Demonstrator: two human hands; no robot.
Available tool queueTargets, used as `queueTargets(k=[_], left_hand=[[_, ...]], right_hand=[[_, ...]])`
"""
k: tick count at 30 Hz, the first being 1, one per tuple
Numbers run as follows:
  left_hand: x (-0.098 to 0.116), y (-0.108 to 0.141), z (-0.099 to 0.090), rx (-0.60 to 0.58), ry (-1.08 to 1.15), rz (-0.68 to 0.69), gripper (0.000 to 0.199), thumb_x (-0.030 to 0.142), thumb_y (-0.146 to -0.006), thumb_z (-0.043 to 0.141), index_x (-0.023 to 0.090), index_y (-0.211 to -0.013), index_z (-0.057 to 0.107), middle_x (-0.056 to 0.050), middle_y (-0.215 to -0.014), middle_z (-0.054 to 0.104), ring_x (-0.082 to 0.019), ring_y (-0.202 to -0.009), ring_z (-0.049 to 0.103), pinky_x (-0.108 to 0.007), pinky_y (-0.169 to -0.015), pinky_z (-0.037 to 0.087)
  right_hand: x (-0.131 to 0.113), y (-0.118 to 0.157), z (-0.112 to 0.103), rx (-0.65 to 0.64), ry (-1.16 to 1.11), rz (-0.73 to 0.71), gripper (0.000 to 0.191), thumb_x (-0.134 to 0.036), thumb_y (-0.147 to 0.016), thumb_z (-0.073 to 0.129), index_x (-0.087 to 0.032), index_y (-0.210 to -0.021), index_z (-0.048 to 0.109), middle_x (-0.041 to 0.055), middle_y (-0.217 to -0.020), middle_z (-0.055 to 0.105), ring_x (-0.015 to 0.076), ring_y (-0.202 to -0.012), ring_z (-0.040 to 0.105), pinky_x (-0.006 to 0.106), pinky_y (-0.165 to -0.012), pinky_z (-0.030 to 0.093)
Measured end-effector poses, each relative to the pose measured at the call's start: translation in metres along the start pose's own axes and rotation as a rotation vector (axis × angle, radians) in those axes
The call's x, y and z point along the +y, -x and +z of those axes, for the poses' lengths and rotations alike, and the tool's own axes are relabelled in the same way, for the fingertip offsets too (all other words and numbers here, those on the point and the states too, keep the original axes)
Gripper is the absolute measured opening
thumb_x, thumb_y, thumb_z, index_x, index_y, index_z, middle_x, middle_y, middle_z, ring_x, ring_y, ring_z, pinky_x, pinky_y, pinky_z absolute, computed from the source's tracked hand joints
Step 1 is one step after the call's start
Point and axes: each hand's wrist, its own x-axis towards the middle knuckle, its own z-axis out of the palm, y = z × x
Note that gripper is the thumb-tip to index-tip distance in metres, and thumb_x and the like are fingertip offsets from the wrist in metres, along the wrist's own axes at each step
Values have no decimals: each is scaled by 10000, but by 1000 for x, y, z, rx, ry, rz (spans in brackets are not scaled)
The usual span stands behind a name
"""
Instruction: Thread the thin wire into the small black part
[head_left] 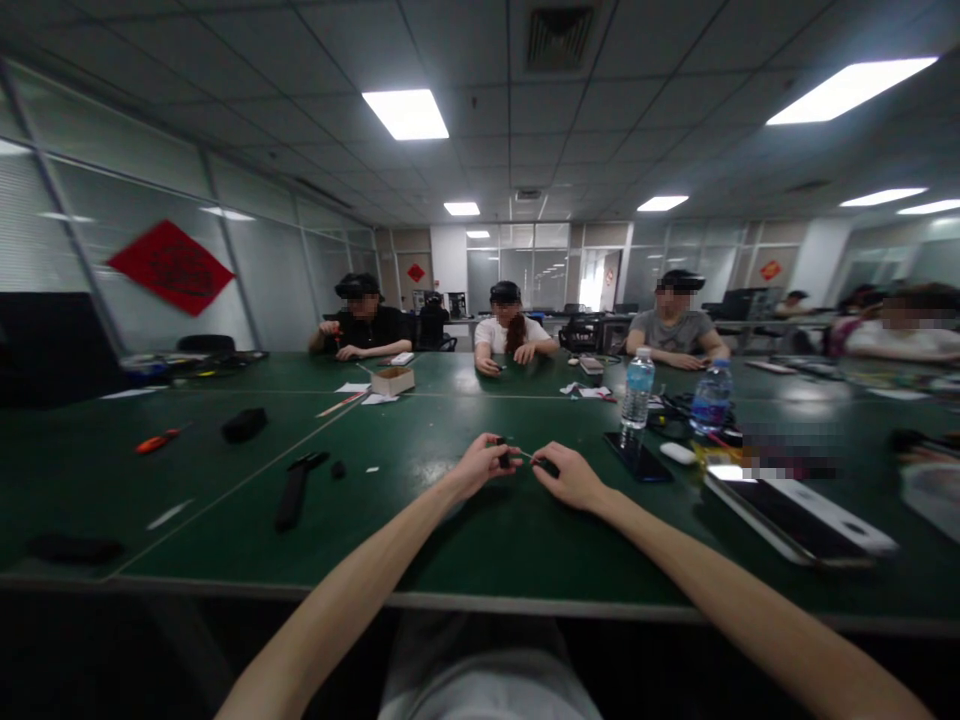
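Green laminate table [420,540], several joined panels with pale seams; near edge a dark, straight strip, both forearms reaching over it. Three co-workers [510,325] sit at the far side, one more [904,325] at far right.

Right of the hands: one tablet in a white case [795,520], two plastic water bottles [637,388], one black phone [636,456], one white oval object [679,453]. Left: one long black handle [292,495], one black pouch [244,424], one red-handled screwdriver [161,440], one small black lump [339,469]. Far: one cardboard box [393,380].

Hands sit mid-table, close together, well apart from the near edge. Left hand [480,468]: fingers closed, pinching one small black piece [504,457]. Right hand [571,478]: fingers closed on one thin pale wire [526,455], its far end partly hidden.
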Motion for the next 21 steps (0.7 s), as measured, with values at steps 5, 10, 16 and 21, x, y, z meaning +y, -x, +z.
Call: queueTargets(k=[5, 10, 16, 21], left_hand=[[6, 1, -2, -17, -163, 68, 333, 355, -766, 617, 139, -1009, 547, -148, -1110, 601, -130, -770, 613, -169, -494, 402], [7, 3, -1, -29, -195, 93, 374, 369, -769, 614, 140, -1063, 579, -129, -1062, 621, -75, -650, 556, -162, -478, 365], [8, 6, 2, -63, -129, 53, 411, 325, -766, 633, 122, -1116, 561, -138, -1001, 630, -74, -630, 551, -193, -547, 404], [9, 8, 0, -94, -110, 25, 396, 274, -761, 644, 115, -1115, 566, -142, -1010, 626, -110, -724, 588, -215, -610, 428]], right_hand=[[2, -1, -5, -126, -16, -38, 187, -249, -838, 505, -206, -975, 624, 43, -896, 633, 157, -803, 578, 278, -754, 439], [4, 0, -9, -201, -11, -42, 209, -276, -853, 479, -227, -989, 630, 26, -893, 655, 160, -798, 594, 271, -748, 438], [3, -1, -11, -223, -3, -33, 219, -289, -852, 479, -239, -994, 639, 22, -901, 667, 164, -802, 605, 267, -749, 437], [4, 0, -14, -231, 17, -49, 231, -295, -855, 478, -244, -1006, 645, 26, -914, 671, 167, -817, 609, 263, -754, 431]])
